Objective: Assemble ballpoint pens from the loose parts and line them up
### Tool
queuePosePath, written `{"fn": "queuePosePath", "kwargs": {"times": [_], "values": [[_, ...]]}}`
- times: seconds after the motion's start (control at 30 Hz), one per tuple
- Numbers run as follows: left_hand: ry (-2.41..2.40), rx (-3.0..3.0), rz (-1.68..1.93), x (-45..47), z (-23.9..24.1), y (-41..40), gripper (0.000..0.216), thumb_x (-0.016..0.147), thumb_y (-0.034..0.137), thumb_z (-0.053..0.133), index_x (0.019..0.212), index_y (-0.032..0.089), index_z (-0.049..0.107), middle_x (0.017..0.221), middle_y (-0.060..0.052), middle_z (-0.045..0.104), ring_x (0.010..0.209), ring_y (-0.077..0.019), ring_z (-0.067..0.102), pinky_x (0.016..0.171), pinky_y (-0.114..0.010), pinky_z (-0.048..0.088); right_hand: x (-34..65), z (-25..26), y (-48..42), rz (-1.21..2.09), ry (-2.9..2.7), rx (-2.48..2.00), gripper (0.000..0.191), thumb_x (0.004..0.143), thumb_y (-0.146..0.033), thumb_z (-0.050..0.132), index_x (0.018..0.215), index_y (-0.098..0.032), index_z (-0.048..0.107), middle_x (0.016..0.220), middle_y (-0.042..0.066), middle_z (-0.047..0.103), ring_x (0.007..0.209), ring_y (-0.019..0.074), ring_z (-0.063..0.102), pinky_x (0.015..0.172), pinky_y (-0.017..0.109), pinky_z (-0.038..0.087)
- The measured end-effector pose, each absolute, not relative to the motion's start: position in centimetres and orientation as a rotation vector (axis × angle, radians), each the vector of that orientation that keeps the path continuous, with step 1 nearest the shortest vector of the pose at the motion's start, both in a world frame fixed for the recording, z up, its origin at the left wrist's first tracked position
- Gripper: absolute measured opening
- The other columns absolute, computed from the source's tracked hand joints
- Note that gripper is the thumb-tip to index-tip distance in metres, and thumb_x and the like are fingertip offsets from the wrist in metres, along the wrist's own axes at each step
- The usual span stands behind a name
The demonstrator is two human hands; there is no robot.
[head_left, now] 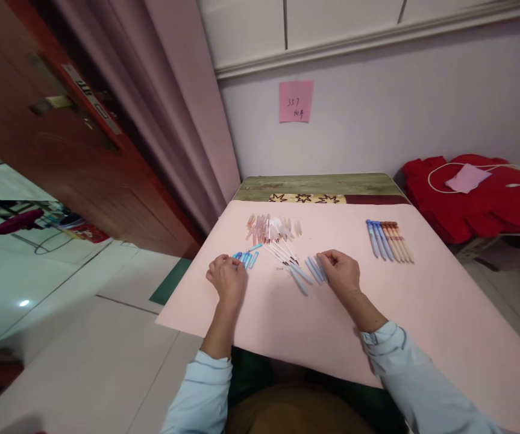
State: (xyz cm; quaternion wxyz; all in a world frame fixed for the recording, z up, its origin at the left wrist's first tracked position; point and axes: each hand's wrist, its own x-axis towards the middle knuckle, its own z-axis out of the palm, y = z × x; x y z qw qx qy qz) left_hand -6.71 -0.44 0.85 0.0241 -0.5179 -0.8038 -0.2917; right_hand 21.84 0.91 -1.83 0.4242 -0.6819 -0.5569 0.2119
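My left hand rests curled on the pink table cover, its fingertips at a small cluster of blue pen caps. My right hand is curled too, its fingers touching a few blue pen barrels. Between the hands lie thin white refills fanned out, and behind them a heap of pinkish pen parts. What either hand pinches is hidden by its fingers.
A neat row of finished blue and orange pens lies at the right back of the table. Red cloth with a white cable sits on a seat to the right. A pink note hangs on the wall; a wooden door stands left.
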Motion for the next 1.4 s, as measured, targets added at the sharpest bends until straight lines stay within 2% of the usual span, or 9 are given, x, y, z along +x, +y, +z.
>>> {"fn": "queuePosePath", "kwargs": {"times": [0.4, 0.77, 0.87, 0.97, 1.07, 1.1, 1.17, 1.3, 1.4], "values": [[-2.534, -1.717, -0.740, -5.9, 1.8, -0.4, 0.019, 0.079, 0.023, 0.053, 0.065, 0.019, 0.066, 0.112, -0.011, 0.063, 0.109, -0.0313, 0.048, 0.094, -0.047, 0.029, 21.9, -2.1, 1.0, 0.518, -1.406, -1.714, 0.033, 0.079, -0.052, 0.057, 0.075, -0.023, 0.073, 0.058, -0.001, 0.063, 0.058, 0.0159, 0.057, 0.055, 0.025, 0.036], [-2.332, -1.828, -0.580, -5.2, 1.7, -0.1, 0.015, 0.076, 0.019, 0.055, 0.067, 0.018, 0.066, 0.107, -0.014, 0.065, 0.109, -0.0327, 0.049, 0.099, -0.053, 0.025, 21.8, -1.7, 0.9, 0.535, -1.415, -1.710, 0.031, 0.079, -0.050, 0.057, 0.074, -0.023, 0.073, 0.058, -0.001, 0.063, 0.059, 0.0163, 0.057, 0.055, 0.025, 0.036], [-2.258, -1.740, -0.771, -5.5, 2.1, -0.1, 0.012, 0.077, 0.020, 0.056, 0.070, 0.017, 0.065, 0.112, -0.015, 0.064, 0.112, -0.0329, 0.049, 0.099, -0.053, 0.026, 21.7, -1.8, 1.0, 0.532, -1.404, -1.708, 0.030, 0.080, -0.049, 0.058, 0.074, -0.024, 0.072, 0.059, -0.001, 0.063, 0.059, 0.0160, 0.057, 0.056, 0.025, 0.036], [-2.136, -1.699, -1.166, -5.2, 2.6, -0.3, 0.011, 0.079, 0.027, 0.059, 0.077, 0.018, 0.065, 0.113, -0.012, 0.064, 0.111, -0.0304, 0.051, 0.098, -0.048, 0.033, 21.6, -1.7, 1.0, 0.500, -1.406, -1.680, 0.029, 0.080, -0.048, 0.058, 0.074, -0.023, 0.072, 0.059, -0.001, 0.063, 0.059, 0.0157, 0.056, 0.057, 0.025, 0.037], [-2.117, -1.868, -1.666, -3.4, 2.5, -0.9, 0.015, 0.081, 0.034, 0.060, 0.084, 0.020, 0.064, 0.088, -0.006, 0.066, 0.081, -0.0206, 0.059, 0.079, -0.035, 0.045, 21.3, -1.2, 0.6, 0.496, -1.409, -1.586, 0.030, 0.081, -0.048, 0.058, 0.075, -0.022, 0.072, 0.061, -0.001, 0.062, 0.060, 0.0148, 0.055, 0.057, 0.024, 0.038], [-2.154, -1.948, -1.831, -2.4, 2.3, -1.1, 0.016, 0.081, 0.036, 0.061, 0.085, 0.021, 0.064, 0.077, -0.003, 0.065, 0.069, -0.0176, 0.057, 0.070, -0.031, 0.046, 21.1, -1.0, 0.4, 0.511, -1.411, -1.544, 0.030, 0.081, -0.048, 0.058, 0.075, -0.021, 0.072, 0.060, -0.001, 0.061, 0.059, 0.0142, 0.054, 0.057, 0.024, 0.039], [-2.151, -2.125, -2.068, -0.1, 1.7, -1.6, 0.016, 0.080, 0.037, 0.063, 0.084, 0.021, 0.064, 0.072, -0.002, 0.064, 0.060, -0.0141, 0.054, 0.060, -0.027, 0.045, 20.8, -0.5, 0.0, 0.555, -1.424, -1.453, 0.031, 0.082, -0.047, 0.059, 0.075, -0.020, 0.071, 0.059, -0.001, 0.059, 0.057, 0.0129, 0.051, 0.056, 0.023, 0.039], [-2.046, -2.340, -2.200, 3.7, 0.8, -1.7, 0.016, 0.078, 0.037, 0.066, 0.082, 0.021, 0.065, 0.072, -0.002, 0.066, 0.060, -0.0138, 0.056, 0.059, -0.026, 0.044, 20.1, -0.1, -0.6, 0.674, -1.434, -1.294, 0.032, 0.081, -0.047, 0.061, 0.082, -0.018, 0.073, 0.060, 0.000, 0.060, 0.054, 0.0118, 0.048, 0.054, 0.023, 0.040], [-1.975, -2.451, -2.166, 5.0, 0.5, -1.0, 0.017, 0.079, 0.037, 0.066, 0.082, 0.020, 0.066, 0.071, -0.002, 0.065, 0.060, -0.0137, 0.057, 0.058, -0.025, 0.044, 19.9, -0.1, -0.5, 0.824, -1.380, -1.229, 0.035, 0.080, -0.047, 0.062, 0.090, -0.016, 0.072, 0.066, 0.002, 0.064, 0.055, 0.0121, 0.051, 0.052, 0.023, 0.041]]}}
